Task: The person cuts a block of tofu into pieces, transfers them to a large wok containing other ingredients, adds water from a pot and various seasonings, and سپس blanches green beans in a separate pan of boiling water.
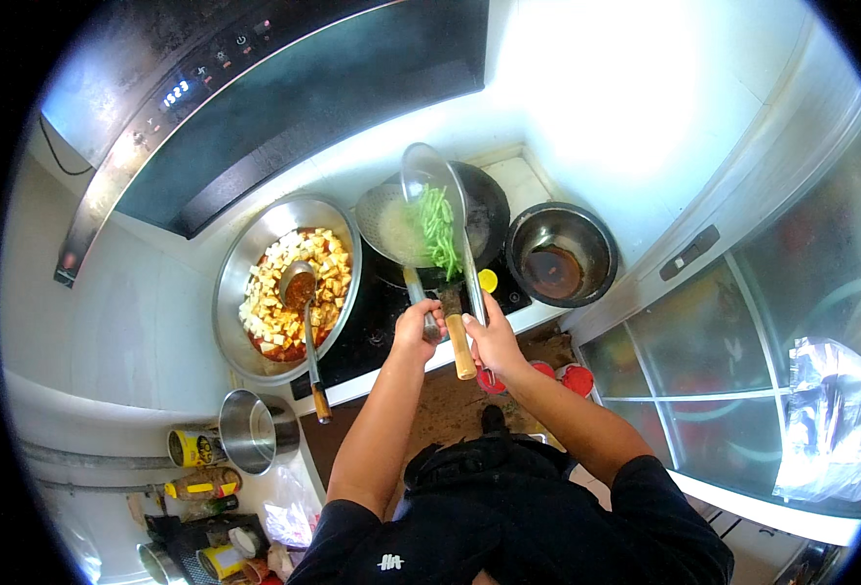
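My left hand [421, 326] grips the metal handle of a perforated skimmer [390, 227]. With my right hand [493, 336] I hold the long handle of a metal strainer [423, 164], whose bowl is tilted over the skimmer. Chopped green vegetables [437, 230], slightly blurred, lie between the two bowls. Both are above a dark wok [492, 197] on the cooktop, and the wok's wooden handle [461, 347] points towards me between my hands. To the left, a ladle [311, 344] rests in a large steel basin [229, 292] of diced tofu-like cubes [328, 256] in red sauce.
A dark pot [598, 256] with brown liquid stands right of the wok. A steel pot [247, 431], cans and bottles are at the lower left. Red-topped containers [576, 380] sit below the counter edge. The range hood [328, 95] overhangs the back; a glass-panelled door [730, 329] is at right.
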Motion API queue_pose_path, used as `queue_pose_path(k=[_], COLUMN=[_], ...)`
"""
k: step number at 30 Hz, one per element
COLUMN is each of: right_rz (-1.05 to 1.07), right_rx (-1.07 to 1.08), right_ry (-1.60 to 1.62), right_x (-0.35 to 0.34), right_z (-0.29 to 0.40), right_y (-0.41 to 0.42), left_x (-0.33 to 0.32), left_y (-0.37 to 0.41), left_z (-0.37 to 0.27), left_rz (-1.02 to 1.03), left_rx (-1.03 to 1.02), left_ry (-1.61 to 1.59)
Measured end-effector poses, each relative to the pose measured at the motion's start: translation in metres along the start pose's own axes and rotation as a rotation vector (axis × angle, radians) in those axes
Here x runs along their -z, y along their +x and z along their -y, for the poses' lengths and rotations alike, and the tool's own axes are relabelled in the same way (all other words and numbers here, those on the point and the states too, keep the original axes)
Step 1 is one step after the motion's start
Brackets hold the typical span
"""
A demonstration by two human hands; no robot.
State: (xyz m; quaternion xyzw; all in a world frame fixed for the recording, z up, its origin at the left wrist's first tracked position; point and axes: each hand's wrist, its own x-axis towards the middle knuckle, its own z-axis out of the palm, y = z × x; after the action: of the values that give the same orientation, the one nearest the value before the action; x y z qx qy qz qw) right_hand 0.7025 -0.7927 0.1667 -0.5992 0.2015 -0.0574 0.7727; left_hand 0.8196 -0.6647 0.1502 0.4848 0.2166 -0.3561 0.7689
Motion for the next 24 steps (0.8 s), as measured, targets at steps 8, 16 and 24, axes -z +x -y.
queue_pose_path(k=[8,16,24], right_rz=[-0.009,0.007,-0.033], right_rx=[0.160,0.154,0.053], right_ry=[-0.076,-0.080,0.026], right_x=[0.010,0.021,0.030], right_z=[-0.013,0.010,0.014], right_y=[-0.003,-0.005,-0.009], left_x=[0.011,0.007,-0.006], left_y=[0.005,-0.018,-0.137], left_z=[0.004,-0.003,-0.112], left_rz=[-0.003,-0.082,-0.561], left_rx=[0.000,-0.062,-1.311], left_ry=[0.060,0.167,1.025])
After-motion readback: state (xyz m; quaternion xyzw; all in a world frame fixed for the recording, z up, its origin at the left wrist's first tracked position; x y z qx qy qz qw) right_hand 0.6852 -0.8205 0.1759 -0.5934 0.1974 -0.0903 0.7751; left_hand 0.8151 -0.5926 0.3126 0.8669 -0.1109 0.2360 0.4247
